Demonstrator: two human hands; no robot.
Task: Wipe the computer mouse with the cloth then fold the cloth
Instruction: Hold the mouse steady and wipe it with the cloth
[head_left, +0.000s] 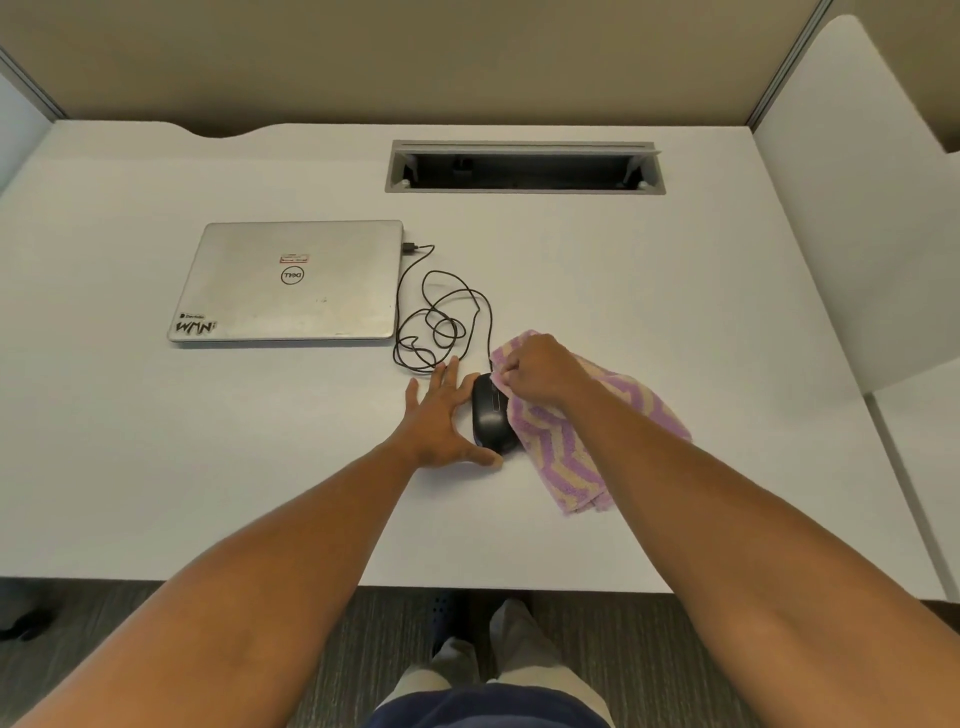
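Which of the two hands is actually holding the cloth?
The right hand: its fingers are curled around the striped purple cloth at the mouse. The left hand lies spread beside the mouse, holding nothing.

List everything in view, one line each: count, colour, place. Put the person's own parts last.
White desk: one, white, fills the middle of the view.
Closed silver laptop: one, silver with stickers, left of centre on the desk.
Black cable: one, black, looped between laptop and mouse, plugged into the laptop's right side.
Black computer mouse: one, black, desk centre, partly under the cloth.
Purple and cream striped cloth: one, right of the mouse, draped over its right side.
Grey cable hatch: one, grey, open, at the desk's far side.
Left hand: fingers spread, beside the mouse's left side.
Right hand: grips the cloth at the mouse.
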